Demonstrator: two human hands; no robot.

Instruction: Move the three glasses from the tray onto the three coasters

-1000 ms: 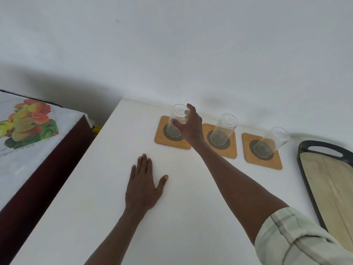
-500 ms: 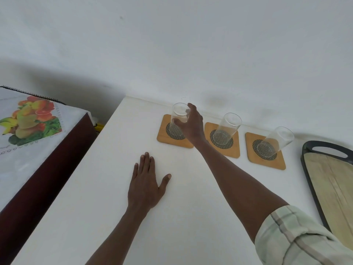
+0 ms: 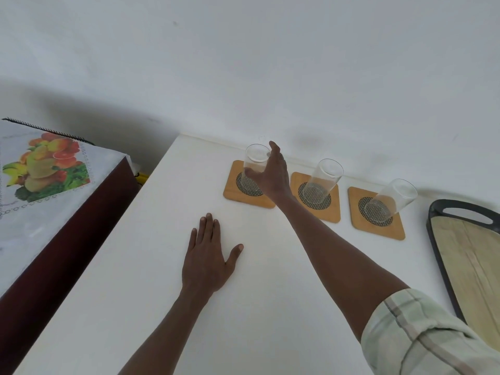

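Observation:
Three clear glasses stand on three square wooden coasters in a row along the wall. My right hand (image 3: 272,175) reaches across the white table and wraps the left glass (image 3: 256,161), thumb across its front, on the left coaster (image 3: 238,194). The middle glass (image 3: 323,178) stands on the middle coaster (image 3: 331,212). On the right coaster (image 3: 389,231) stands the right glass (image 3: 392,200). My left hand (image 3: 207,255) lies flat on the table, palm down, fingers apart, holding nothing. The tray (image 3: 443,207) at the right edge has no glasses on it.
The white table (image 3: 151,266) meets the wall just behind the coasters. A lower dark cabinet under a fruit-print cloth (image 3: 43,169) stands to the left, beyond the table's left edge. My right forearm crosses the table's middle.
My right hand stays around the left glass on its coaster, barely moved. The left hand has not shifted. The view has tilted slightly.

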